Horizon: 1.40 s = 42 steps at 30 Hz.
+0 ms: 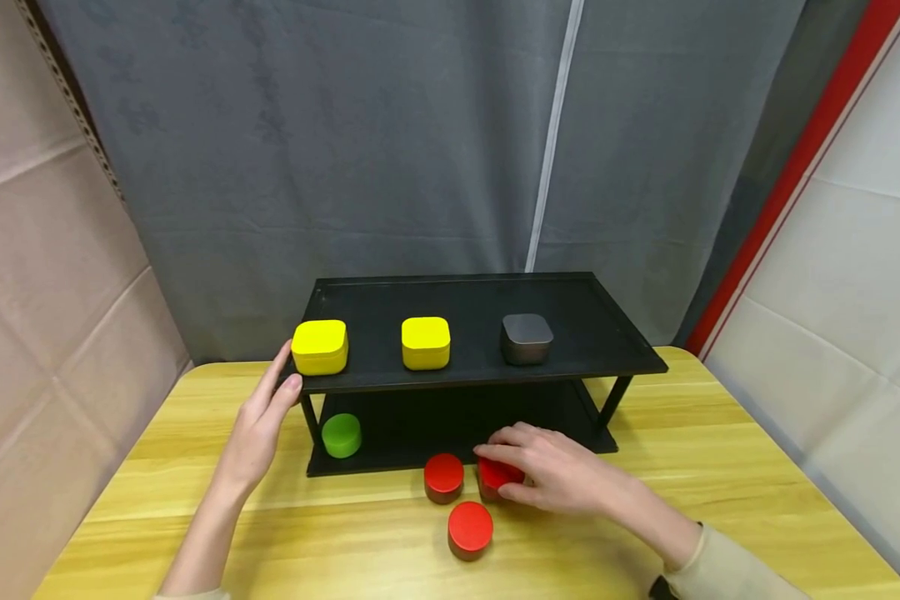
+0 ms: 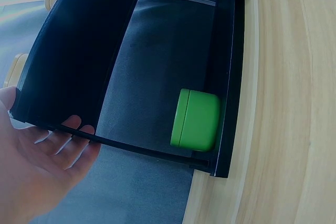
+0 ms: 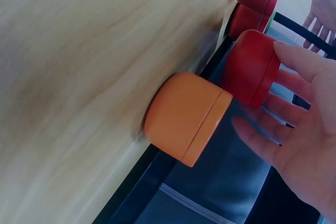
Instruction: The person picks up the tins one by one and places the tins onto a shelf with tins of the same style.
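Note:
A black two-tier rack point(image 1: 480, 296) stands on the table. My left hand point(image 1: 255, 425) grips the left end of its upper tier, with fingertips beneath the board in the left wrist view. At the rack's lower front edge, my right hand point(image 1: 558, 471) holds a small red lidded canister point(image 3: 249, 66) between thumb and fingers. Two more red canisters, one point(image 1: 443, 475) beside it and another point(image 1: 470, 527) nearer me, stand close by. An orange canister point(image 3: 186, 116) is beside the held one in the right wrist view; my right hand hides it from the head view.
On the upper tier sit a yellow square container point(image 1: 320, 346) at the left, a second yellow container point(image 1: 426, 342) at mid-board and a dark grey container point(image 1: 526, 340) farther right. A green canister point(image 1: 342, 435) rests on the lower tier's left end. Behind hangs a grey curtain point(image 1: 307, 150).

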Motion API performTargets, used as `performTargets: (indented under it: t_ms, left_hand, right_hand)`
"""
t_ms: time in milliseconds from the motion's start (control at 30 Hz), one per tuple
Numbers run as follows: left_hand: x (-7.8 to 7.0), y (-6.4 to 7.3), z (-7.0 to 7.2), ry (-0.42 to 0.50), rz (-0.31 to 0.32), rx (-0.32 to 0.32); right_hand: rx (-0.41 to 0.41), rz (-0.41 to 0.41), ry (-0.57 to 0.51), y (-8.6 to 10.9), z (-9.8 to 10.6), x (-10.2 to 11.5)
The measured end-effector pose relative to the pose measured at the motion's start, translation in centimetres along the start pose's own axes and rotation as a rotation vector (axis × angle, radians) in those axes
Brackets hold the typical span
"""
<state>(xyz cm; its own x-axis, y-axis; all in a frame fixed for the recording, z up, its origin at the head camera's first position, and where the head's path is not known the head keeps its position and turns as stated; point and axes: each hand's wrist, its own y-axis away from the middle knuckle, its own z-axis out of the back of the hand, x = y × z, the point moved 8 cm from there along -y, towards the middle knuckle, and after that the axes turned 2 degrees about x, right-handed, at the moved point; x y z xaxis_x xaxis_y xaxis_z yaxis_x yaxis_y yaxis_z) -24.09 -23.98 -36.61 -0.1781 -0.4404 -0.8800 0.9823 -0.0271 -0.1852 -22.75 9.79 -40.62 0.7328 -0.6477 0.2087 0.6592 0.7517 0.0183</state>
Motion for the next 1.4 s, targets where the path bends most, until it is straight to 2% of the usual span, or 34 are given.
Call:
performTargets:
  t_ms: [333, 767, 1100, 1400]
  left_hand:
    - [0.1, -0.1, 0.1, 0.001, 0.008, 0.000]
    - [0.1, -0.1, 0.0, -0.002, 0.006, 0.000]
    - [0.1, 0.0, 0.0, -0.003, 0.008, -0.001]
    - [0.1, 0.0, 0.0, -0.001, 0.008, 0.002]
  right_hand:
    - [-0.041, 0.008, 0.030, 0.5, 1.3, 0.0]
    - [-0.110, 0.012, 0.072, 2.4, 3.3, -0.4]
    - [-0.116, -0.007, 0.094, 4.0, 4.6, -0.5]
    - [-0.203, 0.038, 0.116, 6.0, 6.6, -0.4]
